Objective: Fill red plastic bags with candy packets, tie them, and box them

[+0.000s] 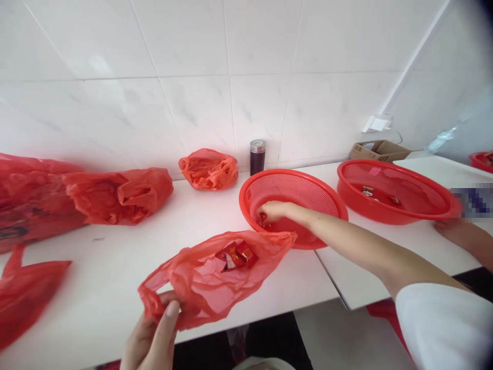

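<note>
- Currently, the left hand (156,331) grips the handle end of a red plastic bag (208,290), thumb pressed down on the film.
- The right hand (275,210) reaches into the near colander (296,187), fingers curled by a small red piece (263,218); whether it is gripped, I cannot tell.
- Between the two hands, the red plastic bag stretches over the bench (285,282), its mouth open and some red-and-gold wrapped pieces (241,254) inside; its far corner overlaps the colander's near rim in view.
- Just behind the near colander stands a dark cup (257,158) with a silver lid.
- To its left sits a crumpled red bag (210,170), then a larger rolled one (123,198), with more red bags (34,298) at the left edge.
- To the right, a second colander (370,206) contains a few small items (370,191); another person's hand (450,227) is beside it.
- Farther back, a cardboard box (379,150) lies near the tiled wall (192,41).
</note>
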`<state>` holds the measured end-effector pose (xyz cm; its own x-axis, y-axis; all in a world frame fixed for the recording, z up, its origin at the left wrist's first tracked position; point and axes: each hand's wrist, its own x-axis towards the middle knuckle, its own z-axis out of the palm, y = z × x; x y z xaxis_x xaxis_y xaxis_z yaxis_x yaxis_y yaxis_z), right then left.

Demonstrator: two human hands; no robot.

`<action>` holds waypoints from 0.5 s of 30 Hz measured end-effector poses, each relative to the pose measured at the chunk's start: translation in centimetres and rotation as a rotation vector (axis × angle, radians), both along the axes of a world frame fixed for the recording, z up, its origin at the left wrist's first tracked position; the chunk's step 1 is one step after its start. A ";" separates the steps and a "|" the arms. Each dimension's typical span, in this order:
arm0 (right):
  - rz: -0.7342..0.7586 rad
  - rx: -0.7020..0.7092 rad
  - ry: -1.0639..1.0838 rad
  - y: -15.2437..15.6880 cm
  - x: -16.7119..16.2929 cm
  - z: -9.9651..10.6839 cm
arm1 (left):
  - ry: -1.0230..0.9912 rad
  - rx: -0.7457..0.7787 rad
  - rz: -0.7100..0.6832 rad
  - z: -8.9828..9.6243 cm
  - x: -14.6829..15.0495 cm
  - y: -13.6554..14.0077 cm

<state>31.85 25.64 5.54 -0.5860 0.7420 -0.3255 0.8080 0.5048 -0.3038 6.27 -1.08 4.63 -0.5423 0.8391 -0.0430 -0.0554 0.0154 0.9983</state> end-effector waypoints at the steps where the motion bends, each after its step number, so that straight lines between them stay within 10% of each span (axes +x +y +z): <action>1: -0.005 0.031 0.007 0.4 0.4 0.7 | -0.057 0.021 -0.007 0.6 0.1 0.3; 6: -0.037 0.129 0.026 0.4 1.4 3.0 | -0.250 0.047 -0.054 1.9 0.0 1.6; 15: -0.057 -0.022 -0.149 -1.5 -1.1 -1.0 | -0.452 -0.002 0.017 2.7 0.8 0.4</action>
<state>30.70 24.09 4.54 -0.4875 0.7644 -0.4220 0.8719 0.4519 -0.1887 7.03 -0.64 7.38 -0.4824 0.8300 -0.2800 -0.4862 0.0122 0.8738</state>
